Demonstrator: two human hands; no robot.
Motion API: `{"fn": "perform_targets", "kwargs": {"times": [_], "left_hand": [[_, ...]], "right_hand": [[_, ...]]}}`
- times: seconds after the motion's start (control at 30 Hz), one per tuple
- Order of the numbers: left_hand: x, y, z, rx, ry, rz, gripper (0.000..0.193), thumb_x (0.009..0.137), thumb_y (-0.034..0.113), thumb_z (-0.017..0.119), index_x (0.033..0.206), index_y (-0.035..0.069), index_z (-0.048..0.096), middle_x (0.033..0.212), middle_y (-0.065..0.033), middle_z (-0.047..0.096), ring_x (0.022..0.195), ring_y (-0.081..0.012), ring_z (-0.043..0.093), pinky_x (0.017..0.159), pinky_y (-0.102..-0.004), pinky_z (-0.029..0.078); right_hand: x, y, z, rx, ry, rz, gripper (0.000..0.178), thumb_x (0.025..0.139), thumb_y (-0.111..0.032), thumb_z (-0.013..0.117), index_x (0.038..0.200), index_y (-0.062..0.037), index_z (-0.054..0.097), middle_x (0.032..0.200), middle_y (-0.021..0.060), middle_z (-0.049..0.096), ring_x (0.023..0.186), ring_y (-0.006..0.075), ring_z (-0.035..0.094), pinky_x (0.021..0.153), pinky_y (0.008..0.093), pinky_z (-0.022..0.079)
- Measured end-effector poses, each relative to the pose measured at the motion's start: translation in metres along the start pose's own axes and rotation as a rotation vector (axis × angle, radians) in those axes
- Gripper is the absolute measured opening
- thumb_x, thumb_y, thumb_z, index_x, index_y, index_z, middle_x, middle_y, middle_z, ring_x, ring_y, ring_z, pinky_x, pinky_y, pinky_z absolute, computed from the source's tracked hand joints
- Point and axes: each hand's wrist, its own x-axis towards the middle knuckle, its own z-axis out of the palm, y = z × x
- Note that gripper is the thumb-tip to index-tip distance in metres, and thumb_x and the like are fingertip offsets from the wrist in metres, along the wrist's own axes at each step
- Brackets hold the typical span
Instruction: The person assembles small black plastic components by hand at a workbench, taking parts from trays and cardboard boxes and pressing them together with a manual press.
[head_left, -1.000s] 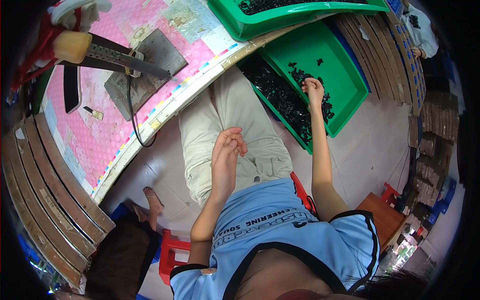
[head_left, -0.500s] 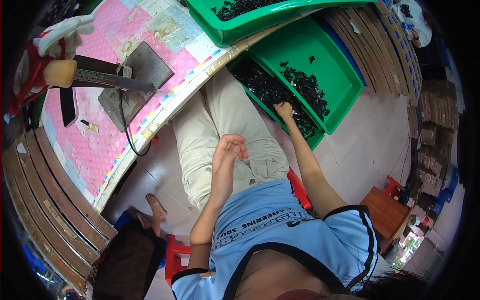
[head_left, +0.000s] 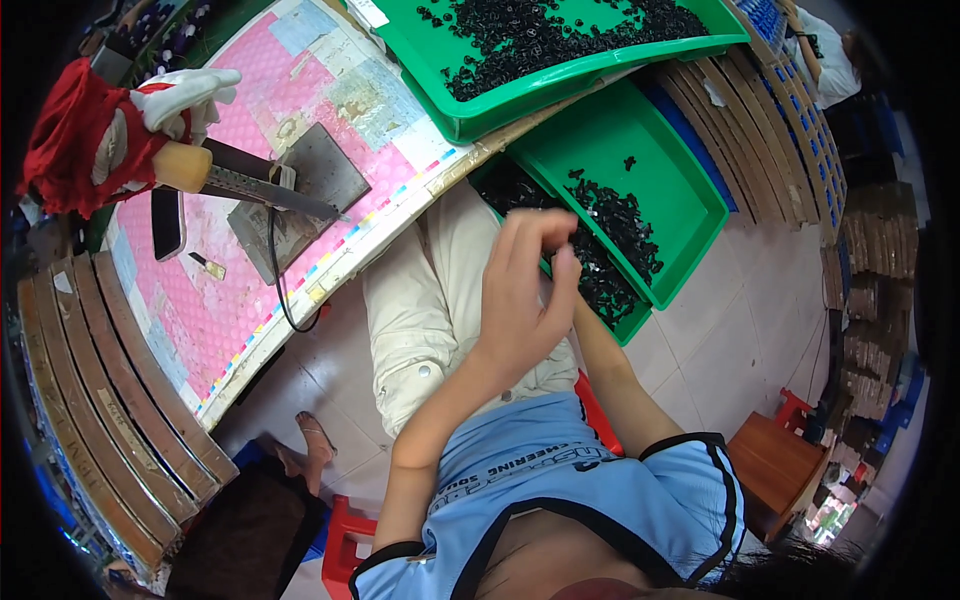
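Note:
My left hand point(head_left: 525, 290) is raised over my lap, in front of the lower green tray point(head_left: 690, 225). Its fingers are curled toward the thumb and slightly blurred; anything between them is too small to see. My right hand point(head_left: 572, 272) is mostly hidden behind the left, at the near compartment of that tray, so its fingers do not show. Small black parts point(head_left: 615, 215) lie heaped in both compartments, on either side of a green divider. One black piece point(head_left: 629, 162) lies apart on the tray floor.
An upper green tray point(head_left: 600, 62) of black parts stands on the table edge. A soldering iron point(head_left: 270, 192), its handle near red and white cloth point(head_left: 85, 140), rests over metal plates point(head_left: 325, 170). A phone point(head_left: 168, 224) lies on the pink tabletop. Stacked boards point(head_left: 120, 390) stand at left.
My left hand has risen and moved right, toward the lower tray, and now covers most of my right hand. The view has shifted, showing more of the upper tray.

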Motion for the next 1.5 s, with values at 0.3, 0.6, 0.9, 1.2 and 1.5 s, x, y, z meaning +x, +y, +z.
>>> {"fn": "perform_targets", "kwargs": {"times": [0.3, 0.6, 0.9, 1.2, 1.5], "left_hand": [[0.14, -0.035, 0.025, 0.62, 0.264, 0.177, 0.023, 0.074, 0.012, 0.046, 0.092, 0.0, 0.055, 0.094, -0.018, 0.052, 0.09, -0.0321, 0.046, 0.078, -0.0393, 0.039], [0.201, -0.06, 0.043, 0.914, -0.066, -0.409, 0.059, 0.068, 0.032, 0.049, 0.116, -0.001, 0.041, 0.119, -0.0263, 0.031, 0.111, -0.0428, 0.026, 0.09, -0.0492, 0.025], [0.214, -0.059, 0.039, 0.643, -0.441, -0.532, 0.07, 0.066, 0.022, 0.057, 0.127, 0.007, 0.025, 0.125, -0.0228, 0.021, 0.111, -0.0381, 0.033, 0.088, -0.041, 0.037], [0.212, -0.065, 0.037, 0.742, -0.349, -0.386, 0.03, 0.066, 0.023, 0.054, 0.085, 0.002, 0.062, 0.093, -0.0174, 0.058, 0.087, -0.0296, 0.057, 0.074, -0.0356, 0.046], [0.209, -0.06, 0.036, 0.703, -0.014, -0.314, 0.034, 0.072, 0.025, 0.045, 0.082, -0.002, 0.061, 0.085, -0.0211, 0.059, 0.083, -0.0339, 0.057, 0.073, -0.0388, 0.045]], "right_hand": [[-0.005, 0.013, 0.006, 0.406, 0.16, 0.0, 0.024, 0.061, -0.014, 0.064, 0.069, 0.0046, 0.05, 0.051, 0.0069, 0.053, 0.047, 0.0122, 0.052, 0.049, 0.0257, 0.042], [0.013, 0.041, 0.014, 0.609, 0.079, -0.079, 0.017, 0.065, -0.009, 0.06, 0.063, 0.0012, 0.046, 0.051, 0.0062, 0.054, 0.044, 0.0116, 0.051, 0.044, 0.0238, 0.039], [0.007, 0.028, 0.015, 0.572, 0.001, -0.023, 0.026, 0.066, -0.007, 0.06, 0.083, 0.0071, 0.046, 0.054, 0.0039, 0.051, 0.047, 0.0114, 0.051, 0.045, 0.0228, 0.04], [-0.005, 0.016, 0.01, 0.553, 0.096, -0.045, 0.019, 0.066, -0.013, 0.06, 0.058, -0.0044, 0.045, 0.049, 0.0011, 0.045, 0.044, 0.0097, 0.047, 0.044, 0.0237, 0.04], [0.005, 0.027, 0.015, 0.553, -0.02, -0.016, 0.024, 0.066, -0.007, 0.06, 0.081, 0.0042, 0.046, 0.055, 0.0014, 0.046, 0.046, 0.0104, 0.049, 0.044, 0.0225, 0.041]]}}
